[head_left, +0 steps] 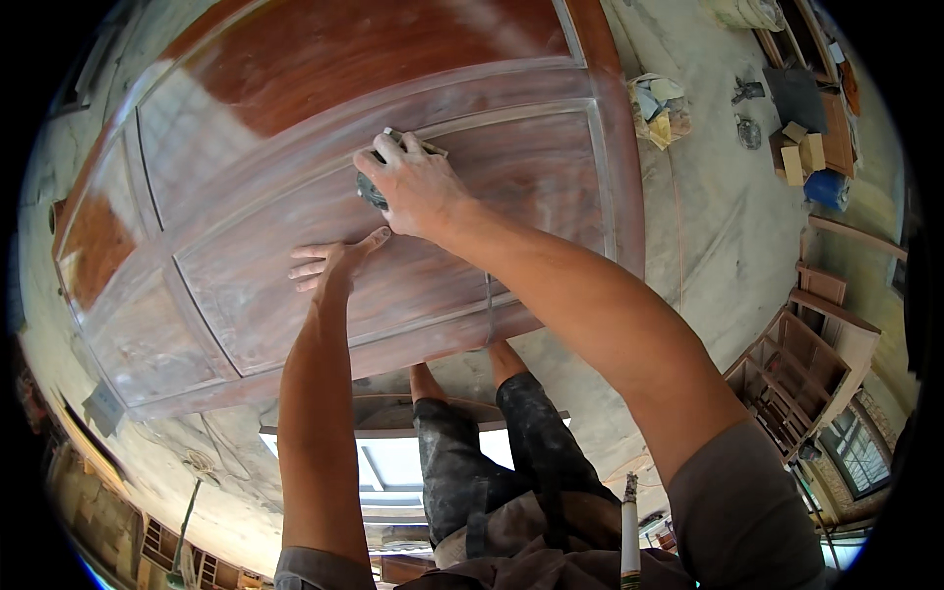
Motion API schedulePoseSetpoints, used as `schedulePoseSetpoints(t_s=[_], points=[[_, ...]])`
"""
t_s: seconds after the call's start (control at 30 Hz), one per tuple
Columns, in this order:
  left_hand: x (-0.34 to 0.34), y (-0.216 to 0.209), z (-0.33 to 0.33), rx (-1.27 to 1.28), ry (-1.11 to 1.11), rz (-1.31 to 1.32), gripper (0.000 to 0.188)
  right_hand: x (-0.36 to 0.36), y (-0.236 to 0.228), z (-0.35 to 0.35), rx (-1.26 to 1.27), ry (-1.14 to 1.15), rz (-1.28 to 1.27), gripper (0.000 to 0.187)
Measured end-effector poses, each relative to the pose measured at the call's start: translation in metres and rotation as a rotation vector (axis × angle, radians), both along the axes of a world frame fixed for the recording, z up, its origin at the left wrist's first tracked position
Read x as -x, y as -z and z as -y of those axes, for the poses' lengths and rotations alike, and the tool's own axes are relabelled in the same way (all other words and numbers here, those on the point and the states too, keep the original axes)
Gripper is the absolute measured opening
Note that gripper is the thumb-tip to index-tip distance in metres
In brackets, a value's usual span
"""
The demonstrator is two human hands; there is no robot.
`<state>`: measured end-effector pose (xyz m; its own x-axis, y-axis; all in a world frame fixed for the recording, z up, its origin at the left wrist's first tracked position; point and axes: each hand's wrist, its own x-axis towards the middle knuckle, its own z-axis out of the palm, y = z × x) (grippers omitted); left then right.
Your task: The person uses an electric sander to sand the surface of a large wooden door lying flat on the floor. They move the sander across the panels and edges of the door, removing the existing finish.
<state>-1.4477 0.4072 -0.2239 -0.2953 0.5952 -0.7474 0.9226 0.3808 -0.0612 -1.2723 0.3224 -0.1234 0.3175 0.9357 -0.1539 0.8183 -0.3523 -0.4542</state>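
Observation:
A large reddish-brown wooden door-like panel (531, 177) with raised frames lies in front of me, much of it covered in pale dust. My right hand (413, 182) is closed over a small dark sander (370, 190), pressed to the panel near a frame moulding. Most of the tool is hidden under my palm and fingers. Below and left of it, my left hand (339, 261) rests flat on the dusty wood with its fingers spread, holding nothing. A thin cord (489, 310) hangs over the panel's near edge below my right forearm.
Glossy, undusted reddish patches (383, 59) show on the panel's far part. On the floor to the right are a plastic bag (661, 108), an open cardboard box (801, 152), a blue container (827, 190) and a wooden cabinet frame (796, 374). A cigarette (630, 536) juts up at the lower edge.

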Motion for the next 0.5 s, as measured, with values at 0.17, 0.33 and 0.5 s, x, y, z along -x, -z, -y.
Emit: schedulePoseSetpoints(t_s=[0.17, 0.33, 0.5], points=[[0.000, -0.006, 0.001, 0.011, 0.013, 0.002, 0.182, -0.035, -0.013, 0.096, 0.050, 0.045, -0.064, 0.065], [-0.002, -0.014, 0.000, 0.025, 0.012, 0.008, 0.181, -0.076, -0.013, 0.192, 0.053, 0.098, 0.043, 0.068], [-0.007, -0.029, -0.001, 0.088, 0.044, 0.005, 0.179, -0.066, -0.014, 0.177, 0.055, 0.128, 0.033, 0.066]])
